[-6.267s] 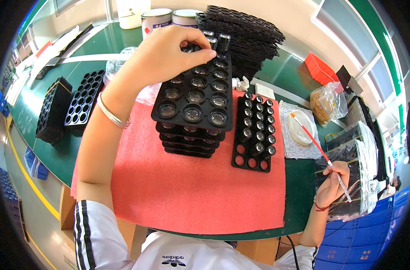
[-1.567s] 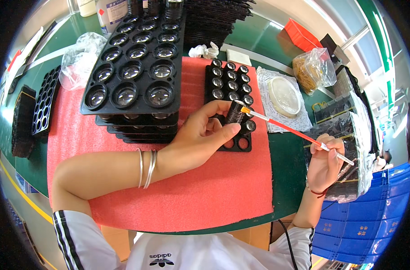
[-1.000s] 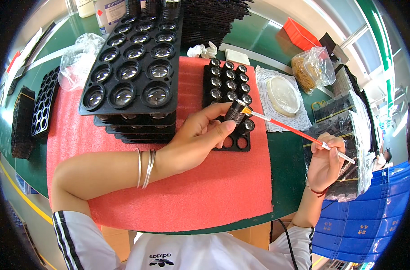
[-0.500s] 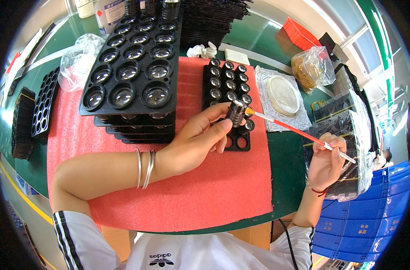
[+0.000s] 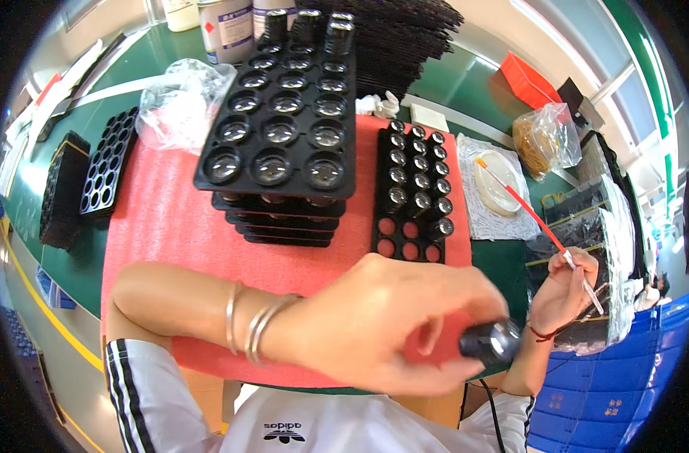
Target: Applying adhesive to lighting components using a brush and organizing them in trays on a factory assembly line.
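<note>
My left hand (image 5: 375, 317), blurred by motion, is closed round a black lens barrel (image 5: 489, 343) above the near right edge of the red foam mat (image 5: 284, 253). Its thumb and fingers pinch the barrel, whose shiny end faces right. In my right hand (image 5: 563, 291) is a thin red-handled brush (image 5: 539, 219) with an orange tip, slanting up and left. The brush tip appears over a round whitish dish (image 5: 497, 200); whether they touch I cannot tell. Beyond my left hand, a black tray (image 5: 398, 238) holds several upright lens barrels, with bare holes at its near end.
A tall stack of black trays (image 5: 247, 167) filled with lenses stands mid-mat. Hole trays (image 5: 106, 170) lie at the left beside a clear plastic bag (image 5: 182, 106). At the far right are a bag of rubber bands (image 5: 539, 143) and a red bin (image 5: 529, 79).
My left hand has brought the lens barrel nearer to me and to the right, turning it over. The brush has left the barrel, and its tip has swung over the dish. The view has shifted.
</note>
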A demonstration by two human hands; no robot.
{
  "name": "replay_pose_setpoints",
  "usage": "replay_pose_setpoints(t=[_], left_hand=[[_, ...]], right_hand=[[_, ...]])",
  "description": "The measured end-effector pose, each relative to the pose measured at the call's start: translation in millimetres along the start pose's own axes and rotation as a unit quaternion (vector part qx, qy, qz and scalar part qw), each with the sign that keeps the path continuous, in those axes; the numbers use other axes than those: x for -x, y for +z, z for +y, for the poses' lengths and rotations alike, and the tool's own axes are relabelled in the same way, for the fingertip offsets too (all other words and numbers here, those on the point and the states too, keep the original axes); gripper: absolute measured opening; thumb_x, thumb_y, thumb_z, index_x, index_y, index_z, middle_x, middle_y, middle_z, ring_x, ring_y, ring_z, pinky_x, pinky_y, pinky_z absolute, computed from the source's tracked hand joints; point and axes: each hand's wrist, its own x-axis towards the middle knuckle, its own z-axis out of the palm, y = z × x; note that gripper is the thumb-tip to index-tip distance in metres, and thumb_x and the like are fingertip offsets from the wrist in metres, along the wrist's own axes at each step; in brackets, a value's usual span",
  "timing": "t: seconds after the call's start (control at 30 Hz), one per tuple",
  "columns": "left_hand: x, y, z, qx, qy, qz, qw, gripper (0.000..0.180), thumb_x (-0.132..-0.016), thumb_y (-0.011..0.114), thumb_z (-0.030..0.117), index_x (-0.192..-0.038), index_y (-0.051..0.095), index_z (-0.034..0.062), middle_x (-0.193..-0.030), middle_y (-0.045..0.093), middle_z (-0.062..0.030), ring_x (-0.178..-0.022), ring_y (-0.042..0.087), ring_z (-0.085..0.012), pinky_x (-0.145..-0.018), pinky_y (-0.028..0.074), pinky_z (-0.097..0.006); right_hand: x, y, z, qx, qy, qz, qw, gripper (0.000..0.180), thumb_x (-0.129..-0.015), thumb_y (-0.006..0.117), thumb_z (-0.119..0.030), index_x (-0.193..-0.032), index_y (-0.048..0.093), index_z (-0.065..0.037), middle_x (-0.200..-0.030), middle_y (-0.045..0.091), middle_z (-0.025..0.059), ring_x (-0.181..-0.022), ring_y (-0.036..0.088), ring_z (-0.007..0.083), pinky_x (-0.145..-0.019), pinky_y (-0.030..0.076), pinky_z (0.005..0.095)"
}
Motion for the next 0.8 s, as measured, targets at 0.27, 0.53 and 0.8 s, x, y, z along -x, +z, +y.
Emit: replay_pose_setpoints(t=[0.27,0.53,0.8], left_hand=[[-30,-104,47,-0.434,0.034,0.237,0.869,0.031,-0.076,0.066,0.015,-0.101,0.059,-0.0022,-0.080,0.061,-0.0049,-0.062,0.052,-0.0076,-0.055,0.042,-0.021],[-35,-181,-14,-0.520,-0.006,0.260,0.814,0.033,-0.069,0.070,0.018,-0.097,0.063,0.0019,-0.082,0.064,-0.0035,-0.059,0.046,-0.0080,-0.056,0.041,-0.024],[-34,-186,-18,-0.546,-0.077,0.296,0.780,0.037,-0.066,0.071,0.030,-0.090,0.066,0.0019,-0.071,0.063,-0.0064,-0.065,0.061,-0.0170,-0.064,0.048,-0.028]], right_hand=[[0,-3,0,0.033,0.004,-0.002,0.999,0.017,-0.088,0.046,-0.015,-0.092,0.050,0.002,-0.084,0.050,0.0115,-0.071,0.045,0.0160,-0.062,0.036,0.0262],[0,-5,-2,0.060,-0.007,0.001,0.998,0.017,-0.088,0.046,-0.015,-0.092,0.050,0.001,-0.086,0.051,0.0119,-0.071,0.045,0.0153,-0.062,0.036,0.0262],[0,-4,-3,0.071,-0.016,-0.004,0.997,0.018,-0.088,0.046,-0.015,-0.093,0.050,0.002,-0.086,0.051,0.0123,-0.070,0.045,0.0150,-0.061,0.036,0.0254]])
